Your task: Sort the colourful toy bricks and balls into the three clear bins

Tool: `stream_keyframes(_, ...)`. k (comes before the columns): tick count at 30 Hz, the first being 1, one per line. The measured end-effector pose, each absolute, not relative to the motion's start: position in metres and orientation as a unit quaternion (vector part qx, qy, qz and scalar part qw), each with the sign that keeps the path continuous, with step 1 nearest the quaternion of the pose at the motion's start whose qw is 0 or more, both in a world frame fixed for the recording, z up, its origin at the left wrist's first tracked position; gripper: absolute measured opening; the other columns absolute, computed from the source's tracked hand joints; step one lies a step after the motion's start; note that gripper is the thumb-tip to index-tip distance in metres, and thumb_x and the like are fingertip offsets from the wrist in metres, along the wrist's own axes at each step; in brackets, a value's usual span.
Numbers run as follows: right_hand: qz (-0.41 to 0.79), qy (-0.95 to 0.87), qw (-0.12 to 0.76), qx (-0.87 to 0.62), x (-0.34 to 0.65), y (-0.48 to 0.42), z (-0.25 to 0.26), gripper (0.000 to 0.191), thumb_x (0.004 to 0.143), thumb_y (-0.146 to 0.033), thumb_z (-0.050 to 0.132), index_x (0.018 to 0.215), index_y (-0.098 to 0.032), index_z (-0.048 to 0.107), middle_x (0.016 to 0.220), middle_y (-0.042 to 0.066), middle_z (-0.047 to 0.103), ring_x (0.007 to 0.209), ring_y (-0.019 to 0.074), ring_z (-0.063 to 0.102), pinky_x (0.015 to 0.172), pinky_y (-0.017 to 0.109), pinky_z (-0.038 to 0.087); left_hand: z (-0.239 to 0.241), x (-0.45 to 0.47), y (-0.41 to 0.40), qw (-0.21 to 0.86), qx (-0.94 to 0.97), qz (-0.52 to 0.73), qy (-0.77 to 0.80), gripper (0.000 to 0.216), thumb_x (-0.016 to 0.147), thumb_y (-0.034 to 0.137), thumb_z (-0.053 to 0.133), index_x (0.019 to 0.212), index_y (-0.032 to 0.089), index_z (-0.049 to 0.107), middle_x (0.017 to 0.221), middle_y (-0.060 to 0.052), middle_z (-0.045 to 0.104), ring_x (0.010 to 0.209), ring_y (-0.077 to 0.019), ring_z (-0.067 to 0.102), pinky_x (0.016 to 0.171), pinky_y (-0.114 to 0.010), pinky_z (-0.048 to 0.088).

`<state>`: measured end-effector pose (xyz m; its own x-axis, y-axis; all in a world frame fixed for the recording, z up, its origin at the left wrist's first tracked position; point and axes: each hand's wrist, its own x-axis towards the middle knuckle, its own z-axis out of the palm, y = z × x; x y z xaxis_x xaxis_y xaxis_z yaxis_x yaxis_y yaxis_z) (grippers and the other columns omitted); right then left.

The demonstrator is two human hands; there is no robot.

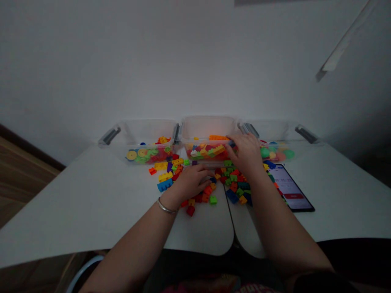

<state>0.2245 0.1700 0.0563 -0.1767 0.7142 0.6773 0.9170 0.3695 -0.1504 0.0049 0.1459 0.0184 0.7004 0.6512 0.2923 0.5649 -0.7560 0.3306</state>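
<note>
My left hand (193, 180) lies palm down over a pile of small toy building bricks (205, 197), its fingers stretched out and slightly apart. A bangle circles that wrist. Around it are yellow bricks (165, 176) and a blue brick (165, 185). My right hand (247, 154) reaches over the front right part of the middle clear plastic box (207, 122), thumb and forefinger apart. An orange brick (218, 138) shows beside the forefinger tip; whether they touch is unclear. Under the right wrist, more bricks (233, 178) in green, red and blue are spread out.
A left clear box (146, 127) contains yellow and green round pieces. The right clear box (279, 130) holds green and red rounded pieces. A phone (291, 189) with a lit screen lies right of my forearm. A seam (231, 219) divides the white tabletop (122, 211). A wall stands behind.
</note>
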Motion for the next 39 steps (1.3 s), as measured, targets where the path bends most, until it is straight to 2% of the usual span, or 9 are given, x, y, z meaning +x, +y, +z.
stream_keyframes(7, -0.151, -0.754, 0.342, -0.540, 0.226, 0.169, 0.055, 0.032, 0.088, -0.028, 0.048, 0.113, -0.016, 0.064, 0.110, 0.014, 0.069, 0.105, 0.0297, 0.060, 0.107, 0.053, 0.032, 0.017, 0.004, 0.145, 0.136, 0.919, 0.177, 0.325, 0.026, 0.090, 0.029, 0.057, 0.114, 0.022, 0.065, 0.115, -0.008, 0.063, 0.106, -0.0204, 0.059, 0.096, -0.039, 0.048)
stream_keyframes(14, -0.159, -0.753, 0.344, -0.538, 0.224, 0.169, 0.052, 0.034, 0.087, -0.028, 0.050, 0.116, -0.015, 0.062, 0.113, 0.014, 0.067, 0.111, 0.0305, 0.057, 0.110, 0.052, 0.029, 0.015, 0.005, 0.147, 0.140, 0.918, 0.167, 0.332, 0.027, 0.090, 0.028, 0.057, 0.115, 0.022, 0.065, 0.115, -0.008, 0.064, 0.105, -0.0205, 0.060, 0.095, -0.037, 0.048)
stream_keyframes(18, -0.157, -0.757, 0.378, -0.509, 0.224, 0.163, 0.052, 0.036, 0.087, -0.027, 0.051, 0.121, -0.018, 0.059, 0.122, 0.012, 0.065, 0.120, 0.0297, 0.053, 0.111, 0.053, 0.028, 0.014, 0.006, 0.148, 0.119, 0.916, 0.165, 0.346, 0.027, 0.092, 0.027, 0.055, 0.117, 0.023, 0.064, 0.113, -0.006, 0.066, 0.103, -0.0201, 0.061, 0.093, -0.037, 0.049)
stream_keyframes(21, -0.162, -0.756, 0.425, -0.471, 0.222, 0.153, 0.051, 0.029, 0.087, -0.023, 0.051, 0.113, -0.020, 0.063, 0.116, 0.009, 0.068, 0.114, 0.0269, 0.056, 0.105, 0.049, 0.037, 0.015, 0.007, 0.148, 0.095, 0.907, 0.160, 0.377, 0.025, 0.093, 0.025, 0.053, 0.115, 0.022, 0.065, 0.110, -0.006, 0.068, 0.099, -0.0204, 0.063, 0.089, -0.036, 0.050)
stream_keyframes(24, -0.137, -0.776, 0.438, -0.433, 0.217, 0.143, 0.047, 0.020, 0.088, -0.020, 0.052, 0.099, -0.020, 0.069, 0.097, 0.007, 0.072, 0.093, 0.0222, 0.064, 0.088, 0.038, 0.049, 0.017, 0.006, 0.148, 0.075, 0.899, 0.155, 0.402, 0.025, 0.091, 0.021, 0.054, 0.113, 0.020, 0.066, 0.110, -0.006, 0.068, 0.101, -0.0214, 0.062, 0.090, -0.037, 0.050)
stream_keyframes(28, -0.041, -0.842, 0.344, -0.414, 0.209, 0.134, 0.039, 0.019, 0.090, -0.020, 0.053, 0.097, -0.022, 0.070, 0.091, 0.003, 0.073, 0.082, 0.0177, 0.067, 0.075, 0.030, 0.051, 0.020, 0.005, 0.147, 0.056, 0.887, 0.148, 0.434, 0.028, 0.089, 0.018, 0.055, 0.115, 0.021, 0.066, 0.108, -0.006, 0.068, 0.100, -0.0226, 0.062, 0.090, -0.038, 0.050)
stream_keyframes(32, 0.030, -0.880, 0.229, -0.416, 0.203, 0.132, 0.034, 0.022, 0.087, -0.016, 0.056, 0.101, -0.024, 0.070, 0.101, 0.002, 0.073, 0.092, 0.0188, 0.067, 0.081, 0.031, 0.050, 0.023, 0.006, 0.146, 0.058, 0.878, 0.153, 0.450, 0.029, 0.088, 0.017, 0.055, 0.115, 0.021, 0.066, 0.104, -0.006, 0.068, 0.100, -0.0225, 0.062, 0.091, -0.038, 0.049)
stream_keyframes(36, 0.044, -0.876, 0.220, -0.426, 0.203, 0.134, 0.031, 0.038, 0.081, -0.004, 0.053, 0.110, -0.023, 0.068, 0.110, 0.003, 0.071, 0.101, 0.0196, 0.063, 0.092, 0.035, 0.047, 0.023, 0.005, 0.147, 0.065, 0.877, 0.156, 0.449, 0.027, 0.089, 0.017, 0.052, 0.112, 0.019, 0.067, 0.104, -0.007, 0.068, 0.097, -0.0231, 0.062, 0.089, -0.038, 0.050)
stream_keyframes(39, 0.053, -0.880, 0.199, -0.429, 0.204, 0.135, 0.029, 0.035, 0.080, -0.005, 0.054, 0.106, -0.022, 0.070, 0.105, 0.004, 0.072, 0.101, 0.0205, 0.063, 0.092, 0.037, 0.047, 0.022, 0.005, 0.147, 0.065, 0.878, 0.151, 0.449, 0.024, 0.091, 0.019, 0.051, 0.108, 0.019, 0.068, 0.100, -0.007, 0.069, 0.095, -0.0236, 0.063, 0.087, -0.039, 0.050)
